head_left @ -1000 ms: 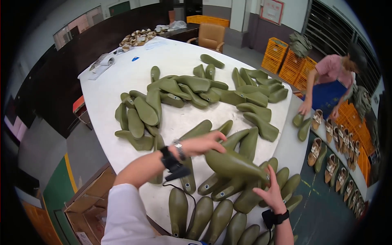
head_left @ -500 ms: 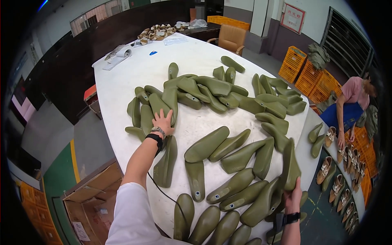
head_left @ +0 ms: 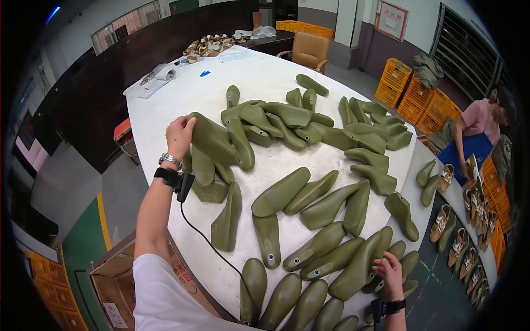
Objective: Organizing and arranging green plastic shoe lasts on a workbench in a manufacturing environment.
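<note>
Dozens of olive shoe lasts cover our white table (head_left: 165, 105). Left hand (head_left: 179, 135), at 10 o'clock, clamps fingers over a last (head_left: 212, 139) atop the pile, prob. to lift it. Right hand (head_left: 389, 270), at 5 o'clock, rests loosely curled w/ fingertips on near-row lasts (head_left: 359, 265), steadying them.

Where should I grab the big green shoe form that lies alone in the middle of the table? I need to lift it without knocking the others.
Grip the shoe form across its thicker lower-left end, the heel part, coming from above. That end is broad and rounded, and bare table lies on its left. The slim upper-right tip lies close beside the neighbouring form, so fingers there would likely nudge it.
</note>
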### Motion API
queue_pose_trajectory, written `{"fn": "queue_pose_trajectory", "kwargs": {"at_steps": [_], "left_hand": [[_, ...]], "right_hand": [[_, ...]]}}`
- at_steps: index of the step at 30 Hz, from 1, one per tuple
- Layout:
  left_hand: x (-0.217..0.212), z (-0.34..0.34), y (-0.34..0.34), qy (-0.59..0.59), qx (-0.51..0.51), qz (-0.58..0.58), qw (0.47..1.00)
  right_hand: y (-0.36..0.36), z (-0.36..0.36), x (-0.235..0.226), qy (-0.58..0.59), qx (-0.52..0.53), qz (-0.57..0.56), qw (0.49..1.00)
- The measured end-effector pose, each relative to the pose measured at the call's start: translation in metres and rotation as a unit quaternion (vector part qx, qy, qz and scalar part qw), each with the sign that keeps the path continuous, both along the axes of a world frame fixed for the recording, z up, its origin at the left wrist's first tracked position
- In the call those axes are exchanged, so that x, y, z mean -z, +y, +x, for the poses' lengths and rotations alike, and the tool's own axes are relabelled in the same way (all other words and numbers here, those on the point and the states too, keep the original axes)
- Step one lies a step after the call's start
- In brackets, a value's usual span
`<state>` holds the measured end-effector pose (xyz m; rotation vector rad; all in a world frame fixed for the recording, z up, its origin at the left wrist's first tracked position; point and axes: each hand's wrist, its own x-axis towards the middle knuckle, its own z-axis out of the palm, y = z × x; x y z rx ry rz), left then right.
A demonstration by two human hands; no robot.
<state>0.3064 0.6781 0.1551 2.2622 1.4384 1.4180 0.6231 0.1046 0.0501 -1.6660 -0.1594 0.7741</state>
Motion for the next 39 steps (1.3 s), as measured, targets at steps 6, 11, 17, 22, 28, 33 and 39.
{"fn": "queue_pose_trajectory", "kwargs": {"at_steps": [6, 11, 17, 22, 28, 33, 39], "left_hand": [[0.003, 0.054, -0.078, -0.075, 0.267, -0.333, 0.901], [0.057, 0.085, -0.034, 0.010, 0.269, -0.489, 0.830], [0.153, 0.133, 0.020, 0.311, 0.130, -0.441, 0.832], [0.224, 0.153, 0.044, 0.356, 0.034, -0.445, 0.821], [0.215, 0.169, 0.033, 0.337, -0.043, -0.388, 0.857], [0.158, 0.125, 0.018, 0.079, 0.113, -0.544, 0.828], [0.090, 0.064, -0.058, -0.322, 0.394, -0.647, 0.567]], "right_hand": [[0.010, -0.017, 0.007, -0.038, -0.081, -0.007, 0.996], [0.015, -0.038, 0.001, -0.150, -0.155, -0.041, 0.976], [-0.020, -0.043, -0.001, -0.155, -0.150, -0.110, 0.970], [-0.038, -0.057, 0.001, -0.206, -0.158, -0.136, 0.956], [-0.047, -0.080, -0.010, -0.211, -0.139, -0.193, 0.948], [-0.056, -0.094, -0.024, -0.200, -0.098, -0.193, 0.956], [-0.091, -0.122, -0.032, -0.192, -0.049, -0.119, 0.973]]}}
